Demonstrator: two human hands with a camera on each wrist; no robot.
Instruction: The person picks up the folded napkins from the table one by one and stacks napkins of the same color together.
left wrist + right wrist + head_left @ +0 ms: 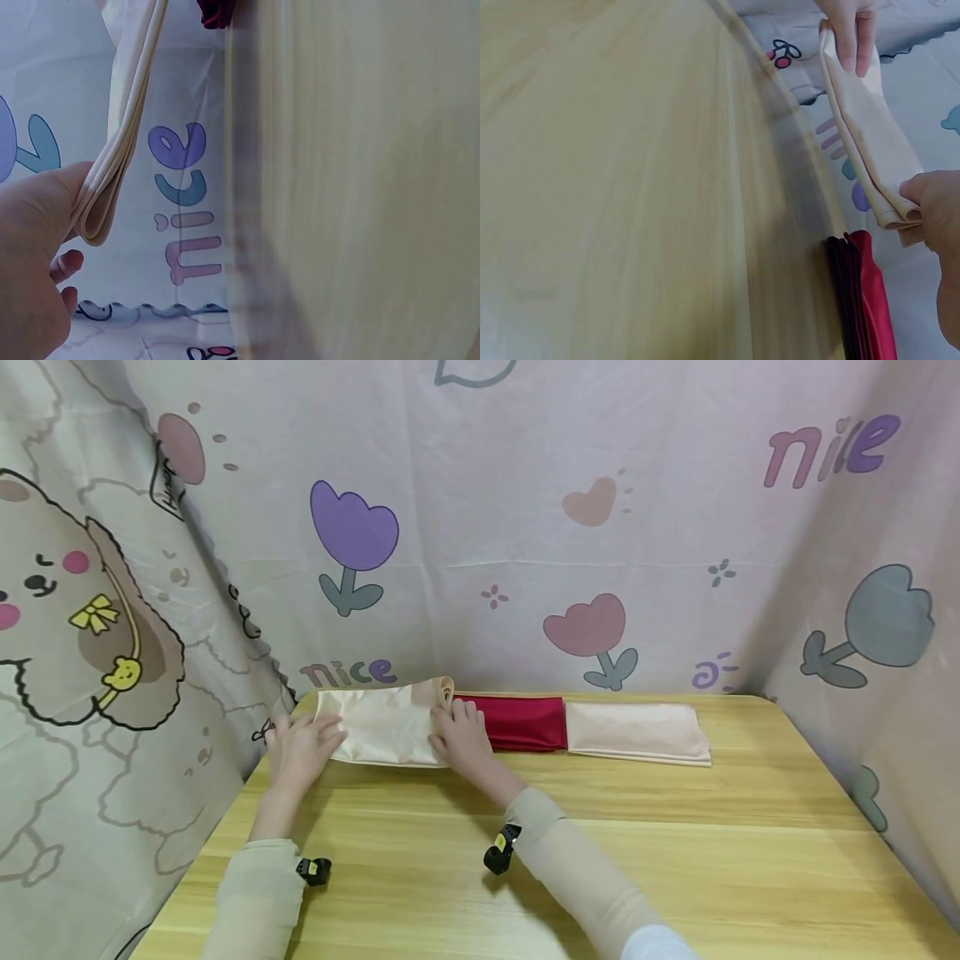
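A folded cream satin cloth (pixel 382 727) is held up at the back left of the table, slightly tilted, its layers showing as a loop at the end in the left wrist view. My left hand (pixel 298 753) pinches its left end between thumb and fingers. At the other end my right hand (pixel 463 737) grips the folded layers, the thumb lying on the near face in the right wrist view. Just right of that hand lies a folded dark red cloth (pixel 527 723), partly covered by the hand. Beyond it, a folded pale pink cloth (pixel 637 732) continues the row.
The wooden table (pixel 675 860) has its back edge close to a printed curtain (pixel 465 527) with flowers and lettering. Another side of the curtain hangs along the table's left. A small black camera sits on each wrist.
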